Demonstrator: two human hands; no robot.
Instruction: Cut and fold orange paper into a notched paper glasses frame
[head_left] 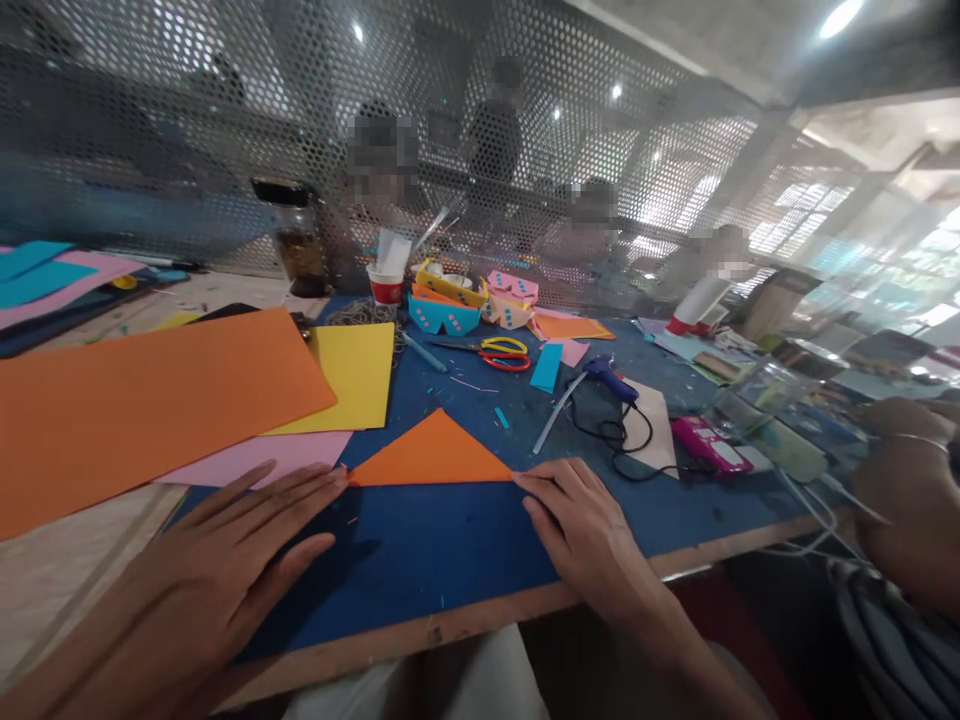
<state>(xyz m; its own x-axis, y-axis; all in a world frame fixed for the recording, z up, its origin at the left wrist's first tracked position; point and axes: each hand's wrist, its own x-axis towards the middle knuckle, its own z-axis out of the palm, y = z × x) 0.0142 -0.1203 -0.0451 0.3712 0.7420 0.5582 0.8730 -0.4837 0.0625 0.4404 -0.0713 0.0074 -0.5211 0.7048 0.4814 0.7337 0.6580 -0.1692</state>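
Note:
An orange paper triangle [435, 455] lies flat on the blue table top [442, 545], its long edge towards me. My left hand [232, 555] lies flat with fingers stretched out, fingertips touching the triangle's left corner. My right hand [581, 520] rests on the table with fingers extended, their tips at the triangle's right corner. Neither hand holds anything.
Large orange [142, 400], yellow [356, 375] and pink [255, 455] sheets lie to the left. Scissors [499, 352], a blue glue gun [611, 380] with black cord, paper glasses [444, 315], a red cup [386, 285] and a jar [300, 240] stand farther back. Another person's arm [911, 500] is at the right edge.

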